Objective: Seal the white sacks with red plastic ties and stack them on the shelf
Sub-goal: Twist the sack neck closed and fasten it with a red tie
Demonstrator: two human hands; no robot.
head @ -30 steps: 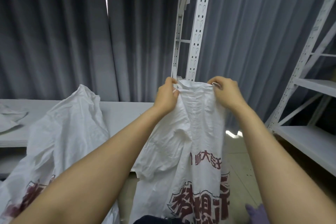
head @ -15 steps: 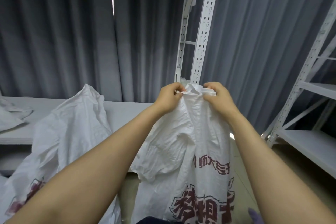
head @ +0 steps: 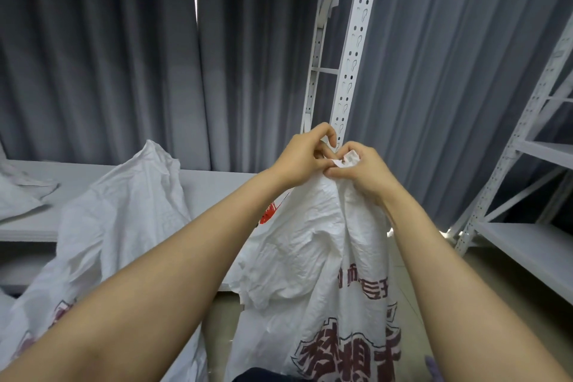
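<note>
Head view: left hand (head: 305, 158) and right hand (head: 361, 172) both pinch the gathered mouth of the crumpled white woven sack (head: 316, 257), upright before the pale metal shelf (head: 217, 186); no tie seen, so a slackened pinch could let the neck spread open.

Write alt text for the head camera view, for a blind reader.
The left hand and right hand pinch the gathered mouth of a white sack with red print, before a white shelf rack and grey curtains. A second sack slumps at left.
</note>
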